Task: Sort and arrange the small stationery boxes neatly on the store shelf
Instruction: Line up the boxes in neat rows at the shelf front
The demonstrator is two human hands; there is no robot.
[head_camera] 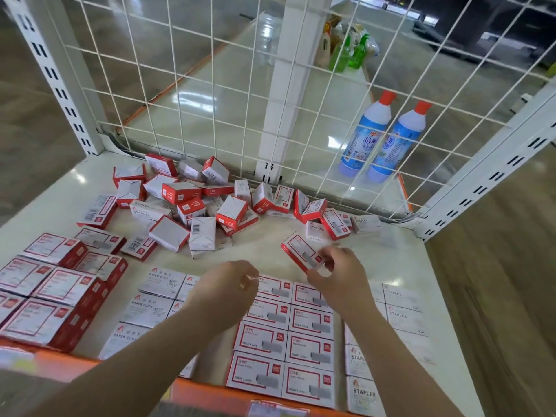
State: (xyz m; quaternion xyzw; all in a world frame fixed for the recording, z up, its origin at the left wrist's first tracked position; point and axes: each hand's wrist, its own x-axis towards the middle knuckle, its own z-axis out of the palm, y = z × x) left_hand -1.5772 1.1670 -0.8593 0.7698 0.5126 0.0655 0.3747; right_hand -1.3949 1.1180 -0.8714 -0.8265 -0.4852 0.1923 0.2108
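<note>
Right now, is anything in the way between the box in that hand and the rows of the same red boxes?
Nothing visible. The right hand holds the small red-and-white cardboard box just beyond the back of the matching red-bordered rows; only bare white shelf lies nearby.

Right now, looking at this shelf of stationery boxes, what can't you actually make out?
- Head view: boxes under the left hand and forearm are hidden.
- Small print on the red box in the right hand is blurred.
- Lowest boxes of the unsorted pile are buried.
- Left red boxes are cut off by the frame edge.
</note>
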